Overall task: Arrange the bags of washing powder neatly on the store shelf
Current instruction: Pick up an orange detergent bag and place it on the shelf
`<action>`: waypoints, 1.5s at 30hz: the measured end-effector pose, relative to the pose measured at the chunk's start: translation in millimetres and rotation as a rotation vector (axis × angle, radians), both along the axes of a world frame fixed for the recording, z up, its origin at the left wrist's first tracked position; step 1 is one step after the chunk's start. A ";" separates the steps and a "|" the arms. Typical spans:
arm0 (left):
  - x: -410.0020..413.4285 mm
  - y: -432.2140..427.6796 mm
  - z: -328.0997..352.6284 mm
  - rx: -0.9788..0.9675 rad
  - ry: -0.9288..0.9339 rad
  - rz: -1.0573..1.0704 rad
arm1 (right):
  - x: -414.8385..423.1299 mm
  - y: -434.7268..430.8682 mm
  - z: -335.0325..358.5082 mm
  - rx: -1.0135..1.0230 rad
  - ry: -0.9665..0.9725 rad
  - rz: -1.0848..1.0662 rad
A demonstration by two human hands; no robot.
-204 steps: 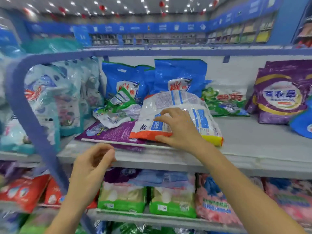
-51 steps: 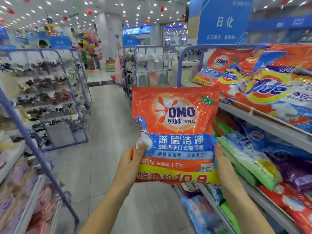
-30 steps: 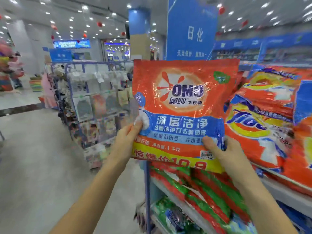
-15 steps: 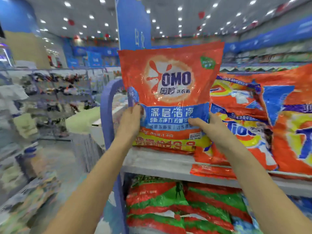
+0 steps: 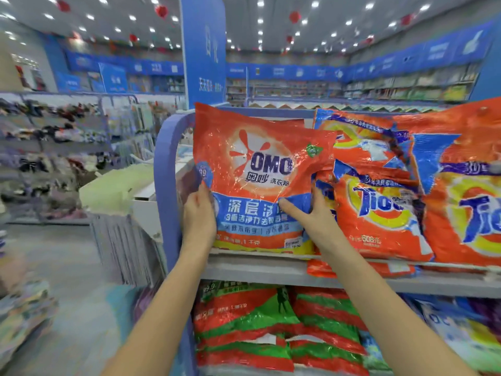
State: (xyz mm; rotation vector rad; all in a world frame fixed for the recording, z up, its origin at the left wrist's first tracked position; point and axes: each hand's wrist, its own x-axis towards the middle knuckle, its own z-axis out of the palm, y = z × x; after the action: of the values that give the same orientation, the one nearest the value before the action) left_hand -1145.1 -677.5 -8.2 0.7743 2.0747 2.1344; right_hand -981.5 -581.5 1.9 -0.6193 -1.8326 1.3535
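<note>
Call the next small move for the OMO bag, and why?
Probably tip the OMO bag back to rest upright, then let go. Its bottom edge sits on the shelf, the left hand and right hand grip its sides, and it fills the end spot beside the Tide bag.

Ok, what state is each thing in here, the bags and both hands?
OMO bag: upright, bottom edge on the top shelf, front facing out.
left grip: holds the OMO bag's left edge.
right grip: holds its right edge, thumb on the front.
Tide bags: standing, overlapping one another.
flat orange bag: lying under the Tide bags, poking over the shelf's edge.
red-and-green bags: stacked flat below the top shelf.
</note>
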 end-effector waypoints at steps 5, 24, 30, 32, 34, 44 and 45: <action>3.4 -3.3 -1.5 -0.033 0.199 0.014 | -12.1 3.9 5.5 0.035 0.063 -0.099; -0.7 4.7 11.1 -0.036 0.041 0.104 | -35.8 29.2 -3.8 0.185 -0.124 -0.343; 12.3 -5.5 13.4 0.114 0.067 0.119 | -20.4 1.6 0.5 0.610 0.135 -0.585; 16.0 -11.9 3.6 0.050 0.363 0.164 | -22.5 -12.2 -5.8 0.827 0.057 -0.548; 17.3 -12.2 -12.0 -0.105 0.713 0.205 | -30.0 -16.6 -17.2 0.994 -0.125 -0.472; 9.2 -1.4 -23.8 -0.423 0.889 0.167 | -40.8 -4.7 -33.8 1.003 -0.298 -0.462; 9.8 -1.7 -24.1 -0.424 0.894 0.165 | -40.5 -4.9 -34.6 0.994 -0.299 -0.460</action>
State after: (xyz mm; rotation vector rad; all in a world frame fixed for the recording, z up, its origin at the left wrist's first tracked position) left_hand -1135.3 -679.2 -32.3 1.7438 2.9193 1.3944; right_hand -1021.9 -586.4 -32.7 -0.6355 -2.1171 -0.0206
